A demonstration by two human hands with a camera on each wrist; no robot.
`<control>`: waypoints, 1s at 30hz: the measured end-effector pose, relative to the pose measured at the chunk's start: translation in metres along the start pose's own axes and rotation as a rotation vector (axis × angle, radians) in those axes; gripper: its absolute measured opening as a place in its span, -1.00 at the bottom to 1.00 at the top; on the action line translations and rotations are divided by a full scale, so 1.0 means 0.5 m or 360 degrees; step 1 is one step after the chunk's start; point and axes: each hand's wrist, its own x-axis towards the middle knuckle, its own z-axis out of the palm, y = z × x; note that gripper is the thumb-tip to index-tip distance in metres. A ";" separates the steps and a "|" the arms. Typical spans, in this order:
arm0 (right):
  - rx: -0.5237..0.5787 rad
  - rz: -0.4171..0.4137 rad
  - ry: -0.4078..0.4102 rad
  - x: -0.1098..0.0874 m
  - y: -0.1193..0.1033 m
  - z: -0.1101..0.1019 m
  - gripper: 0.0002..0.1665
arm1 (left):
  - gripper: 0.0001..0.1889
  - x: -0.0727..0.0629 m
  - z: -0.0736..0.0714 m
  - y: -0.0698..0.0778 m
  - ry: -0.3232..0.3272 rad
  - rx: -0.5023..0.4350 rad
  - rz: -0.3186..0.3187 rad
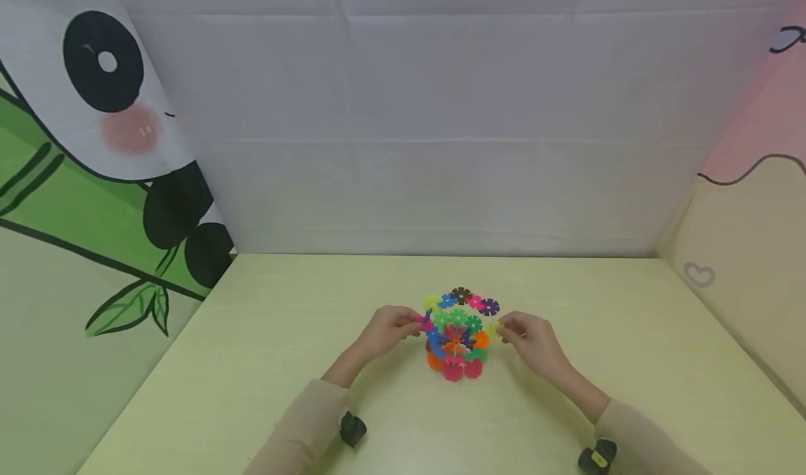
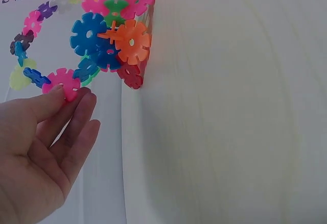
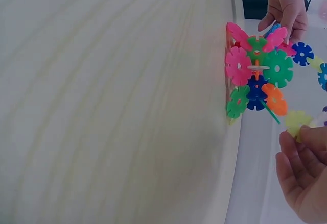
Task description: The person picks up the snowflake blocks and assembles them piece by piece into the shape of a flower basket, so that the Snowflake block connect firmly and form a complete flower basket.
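Observation:
A colourful assembly of notched snowflake discs [image 1: 455, 342] stands on the table. A chain of discs [image 1: 461, 295] arches behind and above it, with yellow, blue, dark brown, pink and purple pieces. My left hand [image 1: 389, 329] is at the assembly's left side, thumb and fingers pinching a pink snowflake disc [image 2: 62, 77] at the chain's end. Opposite it, my right hand [image 1: 534, 338] pinches a pale yellow snowflake disc [image 3: 299, 119] between thumb and fingers. Orange, blue, green and pink discs make up the lower body, slotted together at angles.
The assembly stands on a pale yellow tabletop [image 1: 252, 335]. Behind the table hangs a white backdrop [image 1: 403, 125]. Printed side panels flank it, a panda figure [image 1: 103, 62] at left and a pink-and-cream panel [image 1: 749, 216] at right. Small black devices [image 1: 352, 429] are worn at both wrists.

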 end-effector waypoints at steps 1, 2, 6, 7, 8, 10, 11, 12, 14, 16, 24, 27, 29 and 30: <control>0.0006 0.0000 0.0001 0.001 0.000 -0.001 -0.90 | -0.82 -0.001 0.000 0.002 0.0005 0.0010 0.0001; 0.0010 -0.0003 -0.0003 0.002 0.001 -0.002 -0.90 | -0.81 -0.001 0.000 0.003 0.0009 0.0017 0.0003; 0.0023 -0.0015 -0.0022 0.002 0.001 -0.005 -0.91 | -0.80 -0.001 0.000 0.006 0.0019 0.0051 -0.0002; 0.0023 -0.0013 -0.0029 0.001 0.000 -0.006 -0.91 | -0.80 -0.001 0.000 0.007 0.0019 0.0057 -0.0006; 0.0022 -0.0010 -0.0035 0.000 0.000 -0.006 -0.90 | -0.80 -0.002 0.000 0.008 0.0020 0.0063 -0.0008; 0.0020 -0.0004 -0.0047 -0.001 -0.001 -0.005 -0.90 | -0.81 -0.003 0.000 0.011 0.0022 0.0074 -0.0019; 0.0016 -0.0002 -0.0052 -0.002 -0.002 -0.005 -0.90 | -0.81 -0.003 0.001 0.011 0.0023 0.0075 -0.0022; 0.0014 0.0001 -0.0058 -0.003 -0.002 -0.005 -0.91 | -0.81 -0.003 0.001 0.012 0.0025 0.0076 -0.0022; 0.0000 -0.0005 -0.0064 -0.003 -0.003 -0.003 -0.91 | -0.81 -0.004 0.001 0.012 0.0027 0.0073 -0.0018; -0.0020 -0.0014 -0.0056 -0.003 -0.003 -0.002 -0.92 | -0.81 -0.004 0.001 0.012 0.0024 0.0072 -0.0008; -0.0067 -0.0069 0.0034 0.015 0.001 0.010 -0.93 | -0.81 -0.002 0.007 0.012 0.0024 0.0053 0.0002; -0.0070 -0.0071 0.0046 0.022 0.007 0.015 -0.95 | -0.82 -0.003 0.012 0.010 0.0042 0.0026 -0.0003; -0.0069 -0.0076 0.0027 0.023 0.012 0.018 -0.96 | -0.82 -0.004 0.015 0.007 0.0059 0.0003 -0.0018; -0.0066 -0.0083 0.0013 0.023 0.014 0.019 -0.96 | -0.82 -0.005 0.017 0.007 0.0068 -0.0001 -0.0026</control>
